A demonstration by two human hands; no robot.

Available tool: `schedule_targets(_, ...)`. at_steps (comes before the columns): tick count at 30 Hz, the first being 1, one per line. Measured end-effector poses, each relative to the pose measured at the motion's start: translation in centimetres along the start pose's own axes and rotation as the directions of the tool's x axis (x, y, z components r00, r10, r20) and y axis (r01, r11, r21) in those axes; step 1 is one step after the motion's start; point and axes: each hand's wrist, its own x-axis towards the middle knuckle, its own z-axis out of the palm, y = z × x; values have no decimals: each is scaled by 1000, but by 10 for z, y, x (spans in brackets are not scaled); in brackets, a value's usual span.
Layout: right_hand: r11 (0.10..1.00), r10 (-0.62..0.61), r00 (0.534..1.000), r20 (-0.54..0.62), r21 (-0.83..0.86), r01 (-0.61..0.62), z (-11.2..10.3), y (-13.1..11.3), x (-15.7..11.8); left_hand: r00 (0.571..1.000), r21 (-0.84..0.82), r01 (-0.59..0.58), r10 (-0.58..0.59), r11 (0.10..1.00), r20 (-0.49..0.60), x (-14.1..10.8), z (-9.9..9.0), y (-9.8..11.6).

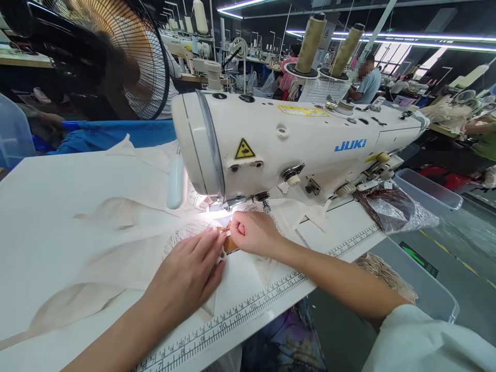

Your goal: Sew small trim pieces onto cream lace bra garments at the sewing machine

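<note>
Under the head of a white JUKI sewing machine (294, 139), cream fabric with lace (186, 235) lies on the white table. My left hand (189, 263) rests flat on the lace, its fingers stretched out and their tips touching a small brown ribbon bow (223, 228). From the other side, my right hand (256, 232) is closed, thumb against bent forefinger, pinching at the bow's right end; its fingertips partly hide the spot. The machine's lamp lights the presser foot (232, 202) just behind both hands.
A light-blue handheld object (175, 181) lies left of the machine head. A ruler strip (232, 323) runs along the table's front edge. A large fan (132, 62) stands back left. A plastic bag of brown pieces (395, 206) and clear bins (430, 188) are at right. Other people sit farther back.
</note>
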Motion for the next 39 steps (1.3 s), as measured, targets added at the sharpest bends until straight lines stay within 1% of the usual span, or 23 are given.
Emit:
schedule_targets(4,1000,-18,1000,20,19,18,-4,2,-2,1000,15,-8,8,1000,-2,0,0,0)
schedule_targets(6,996,-85,996,17,19,85,-6,7,-6,1000,25,-8,8,1000,-10,0,0,1)
schedule_targets(8,978,-204,979,-26,-50,202,-7,13,-13,1000,26,-4,4,1000,-9,0,1,0)
schedule_targets(10,913,-370,928,-43,-202,355,-8,20,-21,1000,18,-1,1,1000,2,-1,1,0)
schedule_targets(12,809,-510,860,-11,-347,475,-8,26,-27,1000,15,-2,2,1000,10,-1,1,0)
schedule_targets(13,764,-553,833,11,-392,513,-8,29,-29,1000,19,-5,5,1000,11,-1,1,0)
schedule_targets(14,734,-578,816,26,-421,533,-8,30,-30,1000,25,-6,6,1000,9,0,0,1)
schedule_targets(16,709,-589,807,37,-456,538,-7,32,-30,1000,30,-1,0,1000,10,1,-1,2)
schedule_targets(20,690,-593,804,40,-490,533,-4,34,-28,1000,12,17,-17,1000,20,3,-2,4)
schedule_targets(23,676,-600,799,41,-507,535,-3,35,-28,1000,36,-16,15,999,17,3,-2,3)
schedule_targets(27,639,-615,785,71,-538,550,-3,36,-27,999,59,-34,33,998,16,1,0,1)
schedule_targets(32,622,-602,790,117,-552,556,-6,37,-23,997,117,-73,72,990,10,5,-2,1)
schedule_targets(36,626,-628,775,78,-541,562,-6,41,-23,996,147,-88,86,985,15,6,-2,2)
schedule_targets(39,623,-655,754,42,-535,571,-6,44,-25,998,129,-56,55,990,8,4,-1,3)
